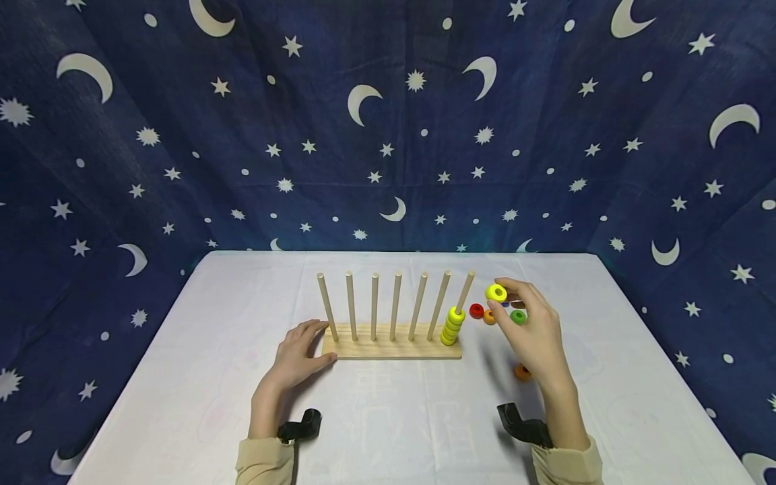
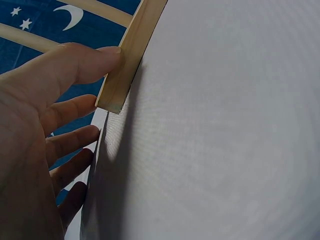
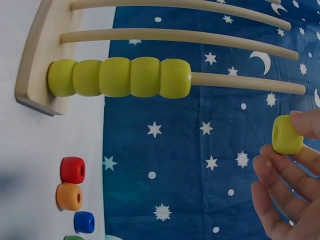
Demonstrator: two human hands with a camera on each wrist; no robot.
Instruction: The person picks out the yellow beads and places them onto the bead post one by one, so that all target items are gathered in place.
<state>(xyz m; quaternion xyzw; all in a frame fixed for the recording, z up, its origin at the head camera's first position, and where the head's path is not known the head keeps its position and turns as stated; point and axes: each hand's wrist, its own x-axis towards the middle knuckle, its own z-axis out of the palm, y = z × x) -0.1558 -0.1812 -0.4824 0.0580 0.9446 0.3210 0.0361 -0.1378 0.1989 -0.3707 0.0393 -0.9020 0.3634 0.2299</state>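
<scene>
A wooden rack [image 1: 391,349] with a row of several upright pegs stands on the white table. Yellow beads [image 3: 145,77] are stacked on its rightmost peg, with bare peg above them. My left hand [image 1: 297,357] holds the rack's left end, thumb on the front edge and fingers at the side toward the back. Between thumb and fingertips, my right hand [image 1: 539,337] pinches another yellow bead [image 3: 290,137]. That bead is in the air to the right of the rightmost peg's top, apart from it, its hole visible.
Right of the rack lie loose beads: red [image 1: 476,310], orange [image 1: 489,317], blue [image 3: 84,222] and green [image 1: 518,316]. Another orange bead [image 1: 521,372] sits nearer, partly behind the right hand. A dark blue cloth [image 1: 388,162] with moons and stars hangs behind the table.
</scene>
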